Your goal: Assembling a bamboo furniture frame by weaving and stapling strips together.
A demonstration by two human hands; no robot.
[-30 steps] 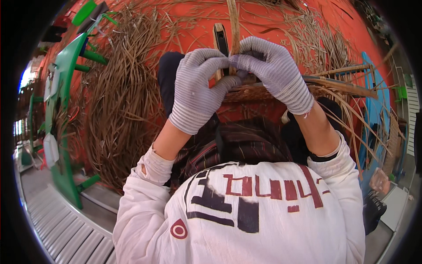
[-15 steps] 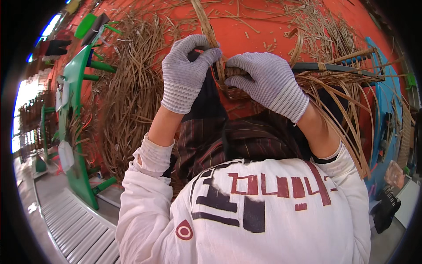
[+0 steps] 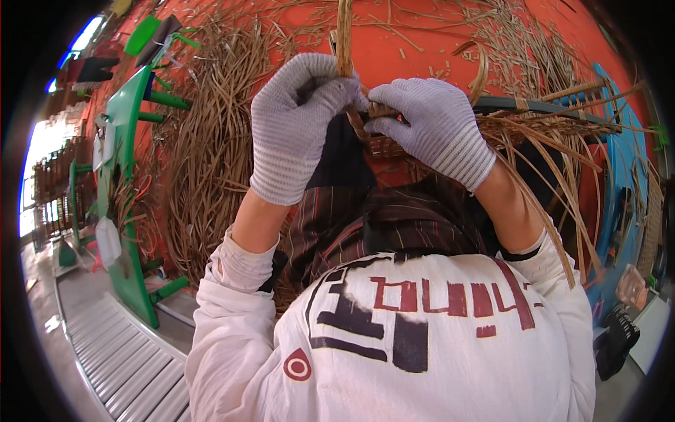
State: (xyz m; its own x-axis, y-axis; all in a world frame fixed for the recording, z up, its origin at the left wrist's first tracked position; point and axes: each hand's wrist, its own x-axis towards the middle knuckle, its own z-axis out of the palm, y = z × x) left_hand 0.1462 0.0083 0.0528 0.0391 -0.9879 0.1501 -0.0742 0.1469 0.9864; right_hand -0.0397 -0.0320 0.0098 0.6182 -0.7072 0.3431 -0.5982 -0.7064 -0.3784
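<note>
Both hands wear grey knitted work gloves. My left hand pinches a flat brown fibre strip that stands up past the fingertips toward the top of the view. Close beside it, my right hand is closed on the wrapped edge of a woven piece, apparently a basket on a frame. The fingertips of the two hands nearly meet. From the right hand, the dark frame bar runs off to the right, with several loose strips trailing from the weave. My fingers hide most of the spot where strip and edge meet.
A large heap of brown strips lies on the red floor to the left. Beyond it stands a green table on its side. At right is a blue board; a roller conveyor lies lower left.
My left hand has moved slightly down and left, and the strip's upper end has swung right to stand more upright. The right hand keeps its hold on the edge.
</note>
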